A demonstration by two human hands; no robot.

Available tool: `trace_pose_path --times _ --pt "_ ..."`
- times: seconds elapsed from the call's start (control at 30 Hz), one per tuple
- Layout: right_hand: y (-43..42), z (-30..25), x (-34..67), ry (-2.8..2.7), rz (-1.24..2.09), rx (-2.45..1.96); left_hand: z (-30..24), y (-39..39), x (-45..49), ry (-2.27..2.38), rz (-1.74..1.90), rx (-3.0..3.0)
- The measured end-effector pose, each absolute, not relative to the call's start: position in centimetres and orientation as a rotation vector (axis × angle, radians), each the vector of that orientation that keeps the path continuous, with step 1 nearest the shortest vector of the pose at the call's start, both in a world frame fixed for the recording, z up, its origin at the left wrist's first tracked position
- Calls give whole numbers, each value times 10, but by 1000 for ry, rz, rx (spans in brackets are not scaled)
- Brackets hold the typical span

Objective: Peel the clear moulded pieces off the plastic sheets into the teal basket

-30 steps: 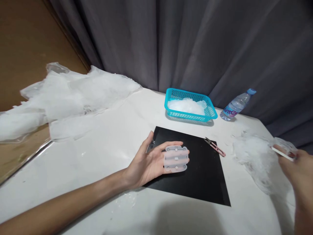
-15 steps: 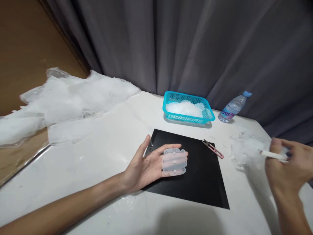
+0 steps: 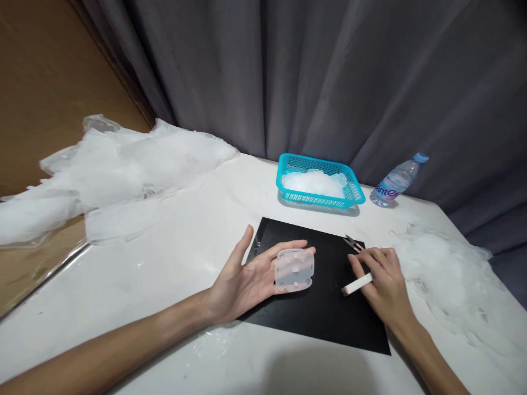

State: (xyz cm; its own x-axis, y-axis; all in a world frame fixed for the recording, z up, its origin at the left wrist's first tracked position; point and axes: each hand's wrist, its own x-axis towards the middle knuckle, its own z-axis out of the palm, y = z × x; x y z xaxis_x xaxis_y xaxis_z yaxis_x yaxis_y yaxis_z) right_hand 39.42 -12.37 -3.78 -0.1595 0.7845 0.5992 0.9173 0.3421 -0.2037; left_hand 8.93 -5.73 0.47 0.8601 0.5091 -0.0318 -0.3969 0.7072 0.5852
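My left hand [image 3: 251, 274] lies palm up over the black mat [image 3: 325, 318], fingers stretched out. Across its fingers rests a translucent plastic piece [image 3: 295, 270] with notched edges and small round bumps. At the mat's right edge, my right hand [image 3: 381, 280] has its fingers curled around a short white stick-like tool [image 3: 357, 284] with a dark reddish tip. The thumb and fingers are also over the thread snips [image 3: 353, 244]; their blades show, while the pink handle is hidden under the hand. Whether the fingers grip the snips, I cannot tell.
A turquoise basket [image 3: 321, 201] holding clear-white pieces stands at the back, beside a water bottle [image 3: 393, 184]. Bags of translucent pieces [image 3: 135, 159] spread over the left side. A loose pile of similar clear-white material [image 3: 453, 280] lies at right. A grey curtain [image 3: 313, 77] hangs behind.
My right hand has moved left from above the pile at right to the snips on the mat, still carrying the white tool. The plastic piece on my left hand has tilted slightly.
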Motion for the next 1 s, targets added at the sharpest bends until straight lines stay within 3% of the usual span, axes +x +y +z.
trace_pose_path --times 0.67,1.0 --pt "-125 -43 385 -2037 -76 -1469 6 -56 94 187 489 554" --pt "-118 -47 383 -1997 -111 -1535 -2 -25 104 644 434 1089"
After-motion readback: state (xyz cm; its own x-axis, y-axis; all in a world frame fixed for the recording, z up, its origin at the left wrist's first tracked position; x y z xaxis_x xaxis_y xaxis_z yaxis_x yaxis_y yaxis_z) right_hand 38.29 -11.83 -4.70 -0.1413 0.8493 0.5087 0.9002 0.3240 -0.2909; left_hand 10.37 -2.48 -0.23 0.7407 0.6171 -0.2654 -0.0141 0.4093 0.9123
